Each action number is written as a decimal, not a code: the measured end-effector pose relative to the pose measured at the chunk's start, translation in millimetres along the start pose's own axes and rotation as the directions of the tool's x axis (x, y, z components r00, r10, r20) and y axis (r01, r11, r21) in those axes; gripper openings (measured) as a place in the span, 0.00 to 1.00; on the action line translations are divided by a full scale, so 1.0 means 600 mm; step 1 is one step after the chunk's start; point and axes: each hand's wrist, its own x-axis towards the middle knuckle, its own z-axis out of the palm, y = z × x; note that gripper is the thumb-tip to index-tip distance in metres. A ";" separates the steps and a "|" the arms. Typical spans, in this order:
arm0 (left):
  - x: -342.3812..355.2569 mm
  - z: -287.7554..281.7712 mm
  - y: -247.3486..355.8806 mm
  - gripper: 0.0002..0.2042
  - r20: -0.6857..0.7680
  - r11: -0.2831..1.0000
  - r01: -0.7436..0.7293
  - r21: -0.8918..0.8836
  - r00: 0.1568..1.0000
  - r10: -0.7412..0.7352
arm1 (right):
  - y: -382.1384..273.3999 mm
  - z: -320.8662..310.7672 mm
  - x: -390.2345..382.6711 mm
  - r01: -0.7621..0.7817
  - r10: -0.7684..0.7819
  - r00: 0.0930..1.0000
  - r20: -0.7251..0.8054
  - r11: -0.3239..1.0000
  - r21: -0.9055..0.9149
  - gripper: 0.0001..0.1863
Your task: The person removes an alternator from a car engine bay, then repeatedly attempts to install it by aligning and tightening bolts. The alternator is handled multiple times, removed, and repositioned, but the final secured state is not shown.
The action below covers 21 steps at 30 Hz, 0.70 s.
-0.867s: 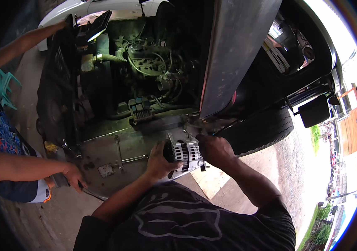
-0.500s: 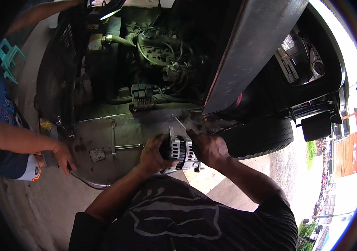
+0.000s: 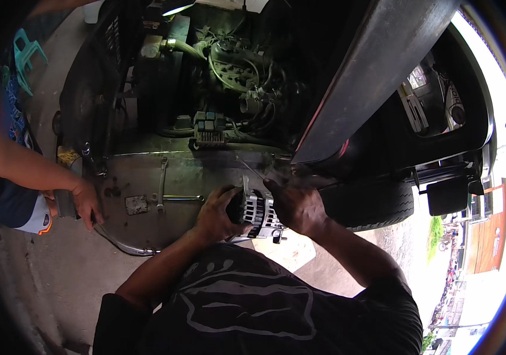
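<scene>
Ribbed silver alternator point(image 3: 257, 208), seemingly tilted, above a grey panel point(image 3: 188, 171)

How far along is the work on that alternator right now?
Done: the alternator is out of the open engine bay, resting at the edge of the metal panel. In hand: the left hand and right hand grip it from either side. Left: wrenches lie loose on the panel, and the alternator is not mounted.

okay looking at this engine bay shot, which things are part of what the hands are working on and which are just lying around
In hand:
ribbed silver metal alternator
left hand
right hand

Lying about:
long grey steel wrench on the panel
small square metal plate
turquoise plastic stool
</scene>
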 end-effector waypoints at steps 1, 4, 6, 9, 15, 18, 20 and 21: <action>-0.002 0.000 0.001 0.48 -0.013 1.000 -0.030 0.001 0.999 0.030 | 0.001 0.004 -0.004 0.075 -0.102 0.978 -0.183 0.986 -0.151 0.21; -0.004 0.001 0.000 0.48 -0.047 0.996 -0.090 0.024 0.995 0.091 | 0.014 0.016 -0.003 0.007 -0.010 0.998 -0.065 0.999 -0.053 0.23; -0.008 0.001 -0.001 0.49 -0.021 0.999 -0.033 -0.003 0.999 0.033 | 0.024 0.018 -0.001 0.049 -0.036 0.992 -0.123 0.994 0.100 0.22; -0.012 0.000 -0.002 0.49 0.004 0.999 -0.040 0.007 0.999 0.040 | 0.043 0.024 0.020 -0.307 0.211 0.728 0.652 0.951 0.036 0.25; -0.006 0.006 -0.001 0.50 -0.057 0.997 -0.072 -0.012 0.996 0.071 | 0.052 0.016 0.003 -0.149 0.097 0.936 0.339 0.980 0.133 0.23; -0.003 0.009 -0.002 0.51 -0.025 0.997 -0.078 0.023 0.997 0.078 | 0.049 0.015 -0.004 -0.075 0.058 0.988 0.141 0.990 0.116 0.23; -0.005 0.010 -0.003 0.51 -0.029 0.992 -0.111 0.054 0.993 0.112 | 0.051 0.016 -0.013 0.025 -0.012 0.998 -0.059 0.974 0.227 0.21; -0.008 0.011 -0.002 0.51 -0.020 0.996 -0.078 0.040 0.997 0.078 | 0.053 0.023 -0.010 -0.070 0.040 0.988 0.147 0.975 0.211 0.21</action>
